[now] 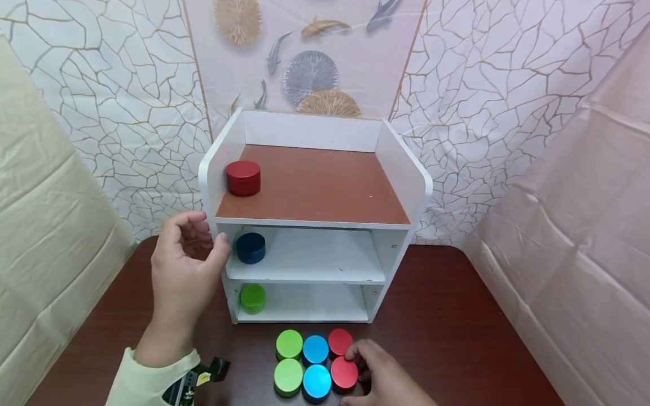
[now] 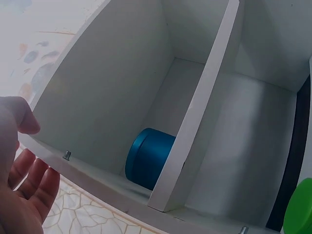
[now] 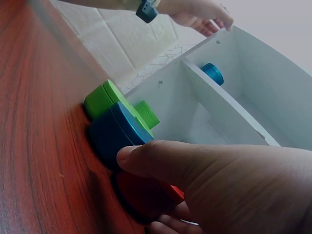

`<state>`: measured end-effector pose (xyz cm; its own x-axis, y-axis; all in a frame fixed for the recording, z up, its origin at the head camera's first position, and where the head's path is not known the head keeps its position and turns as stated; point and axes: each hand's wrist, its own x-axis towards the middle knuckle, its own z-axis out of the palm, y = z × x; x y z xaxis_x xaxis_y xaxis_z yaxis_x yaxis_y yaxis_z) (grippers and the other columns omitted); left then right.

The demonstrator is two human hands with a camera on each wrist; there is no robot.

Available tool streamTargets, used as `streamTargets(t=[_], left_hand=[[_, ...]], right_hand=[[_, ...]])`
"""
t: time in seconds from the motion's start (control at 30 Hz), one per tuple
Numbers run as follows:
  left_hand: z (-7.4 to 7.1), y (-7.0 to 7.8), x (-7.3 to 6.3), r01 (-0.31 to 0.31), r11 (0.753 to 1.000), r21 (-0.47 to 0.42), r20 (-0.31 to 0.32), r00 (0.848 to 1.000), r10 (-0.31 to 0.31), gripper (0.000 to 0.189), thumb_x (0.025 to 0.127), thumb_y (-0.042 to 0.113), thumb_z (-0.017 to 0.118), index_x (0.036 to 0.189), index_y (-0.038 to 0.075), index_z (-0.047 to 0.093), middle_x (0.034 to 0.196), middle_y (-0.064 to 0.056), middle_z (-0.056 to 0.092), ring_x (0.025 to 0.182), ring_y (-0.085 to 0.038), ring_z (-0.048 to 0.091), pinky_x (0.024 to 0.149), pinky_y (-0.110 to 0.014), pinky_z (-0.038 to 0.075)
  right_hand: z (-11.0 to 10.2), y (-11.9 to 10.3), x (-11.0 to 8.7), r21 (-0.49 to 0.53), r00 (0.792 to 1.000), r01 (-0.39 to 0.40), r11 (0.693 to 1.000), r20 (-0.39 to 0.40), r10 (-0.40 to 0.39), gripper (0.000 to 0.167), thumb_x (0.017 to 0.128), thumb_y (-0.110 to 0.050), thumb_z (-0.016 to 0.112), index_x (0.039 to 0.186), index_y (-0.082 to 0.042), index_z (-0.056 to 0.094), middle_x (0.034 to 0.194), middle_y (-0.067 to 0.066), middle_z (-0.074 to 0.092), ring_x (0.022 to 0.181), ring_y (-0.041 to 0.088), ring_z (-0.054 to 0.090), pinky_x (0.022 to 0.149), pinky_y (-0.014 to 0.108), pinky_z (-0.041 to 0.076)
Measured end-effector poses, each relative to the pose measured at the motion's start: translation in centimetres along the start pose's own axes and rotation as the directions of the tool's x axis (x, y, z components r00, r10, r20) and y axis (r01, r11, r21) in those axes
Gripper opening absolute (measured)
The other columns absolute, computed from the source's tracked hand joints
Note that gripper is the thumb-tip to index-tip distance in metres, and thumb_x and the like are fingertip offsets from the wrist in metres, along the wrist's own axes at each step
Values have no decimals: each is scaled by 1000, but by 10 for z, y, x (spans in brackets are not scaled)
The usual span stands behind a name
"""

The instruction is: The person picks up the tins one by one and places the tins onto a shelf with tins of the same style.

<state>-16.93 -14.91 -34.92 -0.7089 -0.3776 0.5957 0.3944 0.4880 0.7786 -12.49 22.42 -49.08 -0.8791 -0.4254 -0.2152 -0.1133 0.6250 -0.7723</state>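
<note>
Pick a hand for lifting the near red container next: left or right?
Probably the right: the right hand has its thumb and fingers around the near red container. The left hand is farther off, beside the white shelf unit.

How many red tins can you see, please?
3: one red tin atop the shelf unit, and two on the table: the near tin and the far tin behind it.

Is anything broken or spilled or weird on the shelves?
Just the middle shelf's front edge: it has little dark marks, like chipped white coating, so it looks a bit worn. I see nothing spilled, and the round containers there look upright.
</note>
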Motion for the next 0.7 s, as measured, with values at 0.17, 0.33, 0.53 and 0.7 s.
streamTargets(t=[0.17, 0.33, 0.53, 0.7], left_hand=[[1, 0, -1, -3, 1000, -1, -17, 1000, 3, 45, 100, 13, 81, 142, 9, 64, 116, -1, 66, 101, -11, 64, 85, -10, 53], [2, 0, -2, -3, 1000, 2, -30, 1000, 3, 43, 101, 11, 79, 141, 8, 65, 117, -2, 67, 102, -10, 63, 84, -12, 52], [2, 1, -3, -6, 1000, 10, -35, 999, 6, 41, 101, 11, 78, 141, 8, 65, 117, -3, 67, 103, -9, 62, 85, -12, 52], [2, 0, -2, -8, 1000, 7, -35, 999, 8, 41, 101, 11, 78, 141, 8, 66, 117, -2, 67, 103, -9, 63, 85, -12, 52]], right_hand=[[0, -1, -1, -3, 1000, 19, 1000, -12, -19, 63, 81, -30, 103, 128, -22, 62, 121, -1, 61, 104, 14, 66, 85, 27, 66], [2, -1, -2, -2, 998, 62, 998, -24, -62, 63, 81, -29, 103, 128, -20, 62, 120, -2, 61, 105, 10, 66, 86, 25, 65], [2, 0, -2, 5, 997, 75, 997, -25, -74, 63, 82, -28, 102, 129, -20, 61, 120, -2, 61, 105, 9, 65, 84, 23, 64], [2, 1, -2, 2, 996, 86, 996, -31, -86, 62, 83, -27, 101, 129, -19, 61, 119, -2, 61, 103, 9, 66, 84, 23, 64]])
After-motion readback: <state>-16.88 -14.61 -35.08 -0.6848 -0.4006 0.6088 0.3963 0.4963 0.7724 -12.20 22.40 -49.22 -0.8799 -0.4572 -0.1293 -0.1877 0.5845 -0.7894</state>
